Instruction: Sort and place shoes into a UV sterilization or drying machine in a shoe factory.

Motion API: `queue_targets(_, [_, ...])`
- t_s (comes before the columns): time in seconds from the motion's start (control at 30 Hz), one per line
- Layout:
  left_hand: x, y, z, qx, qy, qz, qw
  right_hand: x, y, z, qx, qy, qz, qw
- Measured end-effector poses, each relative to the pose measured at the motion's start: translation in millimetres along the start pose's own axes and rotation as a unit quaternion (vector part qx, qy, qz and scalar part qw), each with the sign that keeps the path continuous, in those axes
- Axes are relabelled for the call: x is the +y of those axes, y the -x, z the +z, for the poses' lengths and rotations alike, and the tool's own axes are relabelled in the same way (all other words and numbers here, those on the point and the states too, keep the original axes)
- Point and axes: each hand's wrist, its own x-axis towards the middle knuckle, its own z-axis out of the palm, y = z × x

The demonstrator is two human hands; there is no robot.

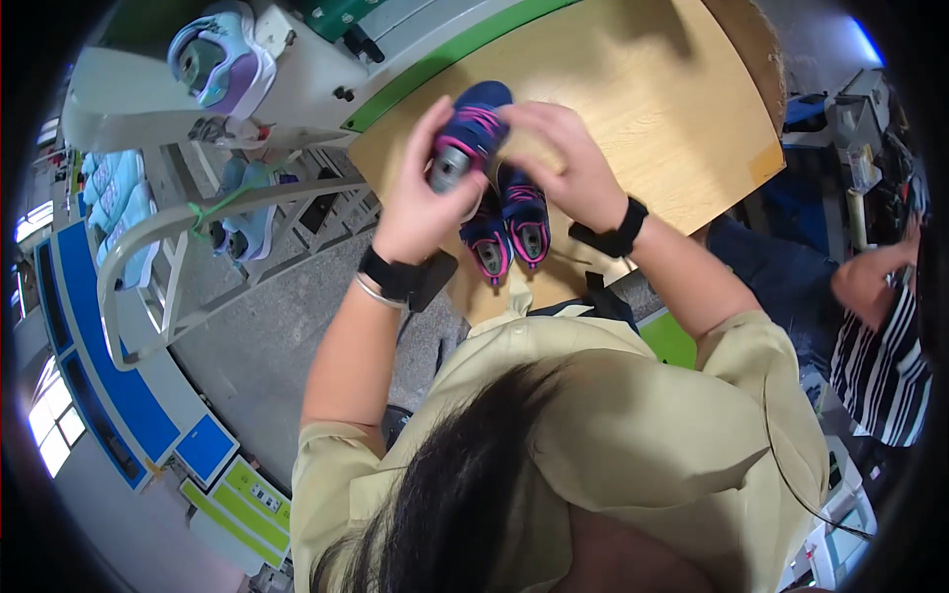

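My left hand is closed around a navy sneaker with pink laces and a pink collar. The sneaker is held above the table, its toe pointing away from me, and a grey insert shows in its opening. Fingers outstretched and a little blurred, my right hand is at the sneaker's right side near the toe; whether the fingertips touch it is hard to tell. Below my hands, a matching navy sneaker stands on the table beside another navy sneaker, heels toward me, with similar grey inserts.
The wooden table meets a green-edged machine frame at its far left. Light-blue shoes sit on a metal rack to the left, and a light-blue shoe rests higher up. Another person is at the right.
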Motion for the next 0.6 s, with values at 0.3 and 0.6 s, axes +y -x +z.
queue_targets(0.3, [85.5,-111.5,12.8,0.261,0.074,0.201,0.941,6.8,127.7,65.1,0.01,-0.014,0.2,0.98])
queue_targets(0.6, [58.9,-212.2,-41.3,0.398,-0.138,0.148,0.895,-1.9,44.3,-60.0,0.212,-0.193,0.235,0.929])
